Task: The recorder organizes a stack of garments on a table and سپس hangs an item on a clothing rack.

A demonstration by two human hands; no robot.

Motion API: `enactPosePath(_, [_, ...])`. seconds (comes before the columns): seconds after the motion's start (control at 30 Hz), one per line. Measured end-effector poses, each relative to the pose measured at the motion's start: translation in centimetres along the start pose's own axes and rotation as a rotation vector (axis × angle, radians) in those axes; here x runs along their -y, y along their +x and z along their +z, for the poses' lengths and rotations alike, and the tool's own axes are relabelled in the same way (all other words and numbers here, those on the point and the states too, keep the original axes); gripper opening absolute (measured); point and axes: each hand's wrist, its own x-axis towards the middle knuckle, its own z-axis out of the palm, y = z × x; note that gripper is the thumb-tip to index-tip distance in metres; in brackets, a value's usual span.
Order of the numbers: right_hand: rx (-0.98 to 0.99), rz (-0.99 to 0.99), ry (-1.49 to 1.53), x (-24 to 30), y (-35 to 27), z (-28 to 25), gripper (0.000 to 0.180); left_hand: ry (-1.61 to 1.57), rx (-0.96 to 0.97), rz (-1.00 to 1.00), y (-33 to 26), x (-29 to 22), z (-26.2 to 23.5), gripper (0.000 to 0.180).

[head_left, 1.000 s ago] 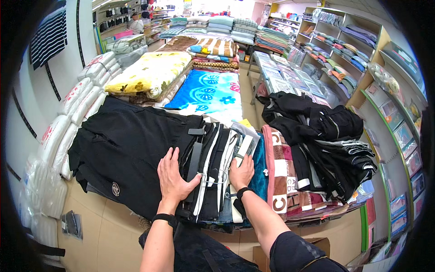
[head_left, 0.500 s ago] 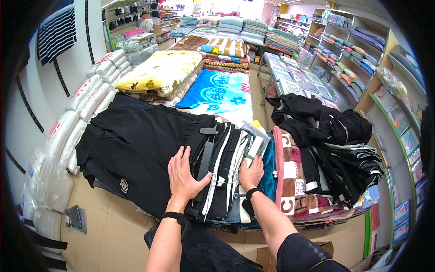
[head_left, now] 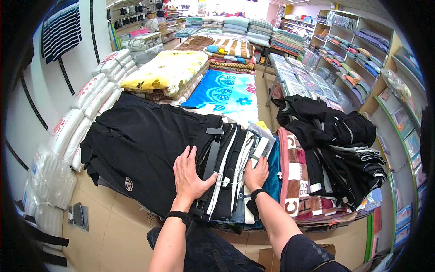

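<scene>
Since the earlier frame, the whole scene has slid slightly rightward in our view, hands and clothes alike, so our head seems to have turned a little left. Against the clothes, our two hands have barely shifted, so the row between them looks unchanged.

Our left hand [head_left: 191, 177] lies with spread fingers on the black trousers [head_left: 140, 136], its thumb near the hook of a dark grey hanger [head_left: 210, 158]. Our right hand [head_left: 257, 174] rests apart from it, at the right end of the folded clothes [head_left: 225, 201], fingers near a white strip [head_left: 260, 149]; we cannot tell whether they grip anything. The black trousers spread left of the folded clothes, and a teal blanket [head_left: 273, 174] lies just right of them.

As for writing, we see a pale badge [head_left: 128, 184] low on the black trousers, large capital letters on the checked blanket [head_left: 291, 156], and red print on the white packs [head_left: 88, 92] at left. The white strip shows no print we can make out.
</scene>
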Motion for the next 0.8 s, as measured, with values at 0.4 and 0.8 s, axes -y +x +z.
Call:
enactPosePath(0.4, [-0.020, -0.020, -0.016, -0.17, 0.08, 0.14, 0.069, 0.009, 0.005, -0.001, 0.06, -0.03, -0.03, 0.109])
enactPosePath(0.8, [-0.016, -0.035, -0.021, -0.37, 0.31, 0.25, 0.069, -0.003, 0.011, -0.006, 0.03, 0.33, 0.35, 0.110])
